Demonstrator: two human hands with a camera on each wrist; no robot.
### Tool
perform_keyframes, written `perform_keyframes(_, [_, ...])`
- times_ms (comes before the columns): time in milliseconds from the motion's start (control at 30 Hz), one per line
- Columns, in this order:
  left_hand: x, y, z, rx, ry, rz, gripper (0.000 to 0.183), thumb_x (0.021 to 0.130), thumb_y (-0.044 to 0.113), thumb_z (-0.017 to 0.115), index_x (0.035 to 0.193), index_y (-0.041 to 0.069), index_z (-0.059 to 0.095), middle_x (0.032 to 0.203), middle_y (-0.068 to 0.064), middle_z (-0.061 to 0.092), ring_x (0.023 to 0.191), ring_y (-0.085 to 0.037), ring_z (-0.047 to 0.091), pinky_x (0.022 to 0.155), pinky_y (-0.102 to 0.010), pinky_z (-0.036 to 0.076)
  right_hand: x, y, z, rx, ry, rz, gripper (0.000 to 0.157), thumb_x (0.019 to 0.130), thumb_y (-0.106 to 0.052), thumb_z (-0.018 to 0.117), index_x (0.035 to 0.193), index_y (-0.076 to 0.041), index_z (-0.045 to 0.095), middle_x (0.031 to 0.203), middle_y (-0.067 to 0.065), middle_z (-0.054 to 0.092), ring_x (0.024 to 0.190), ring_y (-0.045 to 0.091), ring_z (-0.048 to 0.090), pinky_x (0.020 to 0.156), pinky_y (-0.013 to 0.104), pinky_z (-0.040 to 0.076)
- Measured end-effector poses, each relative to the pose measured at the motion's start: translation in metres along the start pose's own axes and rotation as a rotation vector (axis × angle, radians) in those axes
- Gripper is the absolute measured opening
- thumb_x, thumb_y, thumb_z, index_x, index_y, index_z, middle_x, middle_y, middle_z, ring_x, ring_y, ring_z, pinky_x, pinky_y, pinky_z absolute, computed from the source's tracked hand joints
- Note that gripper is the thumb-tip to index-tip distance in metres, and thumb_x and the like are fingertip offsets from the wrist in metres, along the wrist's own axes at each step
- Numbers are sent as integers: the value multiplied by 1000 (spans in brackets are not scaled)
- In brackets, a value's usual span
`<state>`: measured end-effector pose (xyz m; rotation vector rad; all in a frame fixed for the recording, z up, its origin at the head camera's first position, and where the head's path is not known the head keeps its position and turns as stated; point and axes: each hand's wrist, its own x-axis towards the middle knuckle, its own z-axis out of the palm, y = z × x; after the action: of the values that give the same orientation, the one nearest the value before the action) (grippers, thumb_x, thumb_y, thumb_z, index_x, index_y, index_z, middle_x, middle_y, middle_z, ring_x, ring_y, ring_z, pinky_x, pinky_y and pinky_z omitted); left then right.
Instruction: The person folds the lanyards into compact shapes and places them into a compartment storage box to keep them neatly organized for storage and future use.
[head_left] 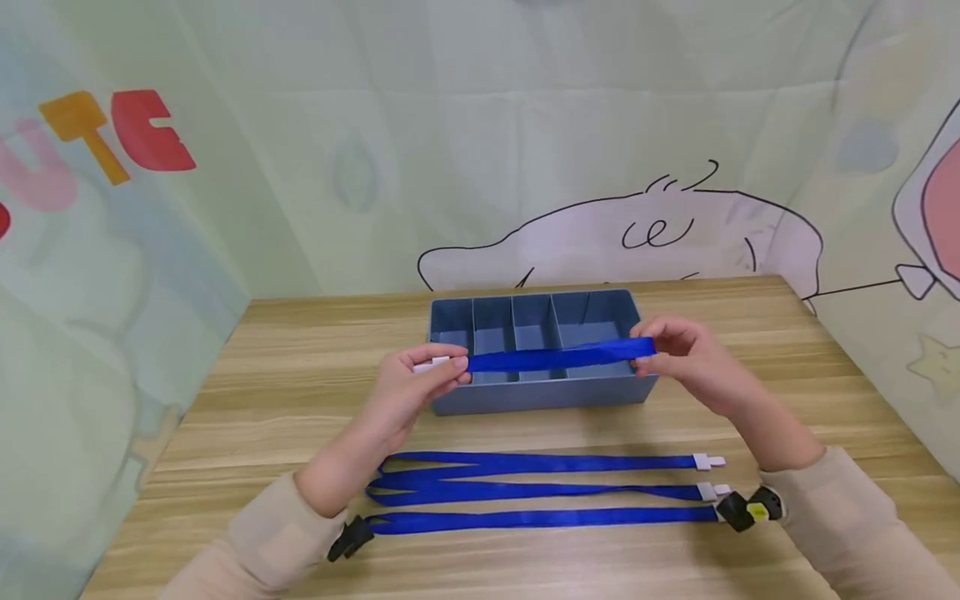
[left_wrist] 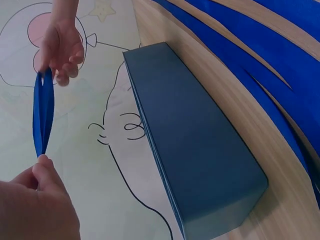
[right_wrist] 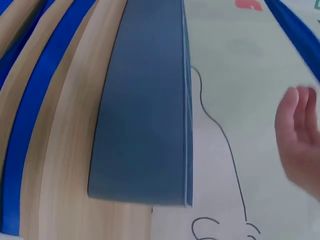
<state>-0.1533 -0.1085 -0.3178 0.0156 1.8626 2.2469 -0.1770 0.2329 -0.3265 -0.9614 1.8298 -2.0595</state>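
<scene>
A blue lanyard, folded lengthwise, is stretched nearly level between both hands above the divided box. My left hand pinches its left end, where a white clip sticks out past the thumb. At the other end, the looped band is pinched by my right hand. The left wrist view shows the doubled band narrow between the two hands. In the right wrist view only part of the right hand appears; its grip is cut off by the frame edge.
The blue-grey box with several compartments stands toward the back of the wooden table. Nearer, several blue lanyards lie in rows, white clips to the right. A printed cloth hangs behind.
</scene>
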Motion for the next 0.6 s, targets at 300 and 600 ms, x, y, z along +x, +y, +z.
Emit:
perform_keyframes(300, [1, 1, -8, 0, -12, -15, 11, 87, -1, 62, 94, 4, 69, 78, -1, 69, 71, -10, 68, 74, -22, 53, -1, -5, -3, 105, -150, 40, 21, 95, 3, 47, 95, -8, 65, 85, 3, 66, 76, 16, 65, 73, 28, 54])
perform_keyframes(600, [1, 0, -9, 13, -8, -30, 19, 86, -2, 63, 104, -7, 64, 79, -1, 70, 72, -11, 68, 72, -22, 54, 0, -5, 4, 99, 135, 114, 28, 90, 9, 52, 91, -9, 73, 80, 4, 71, 70, 12, 68, 65, 26, 56])
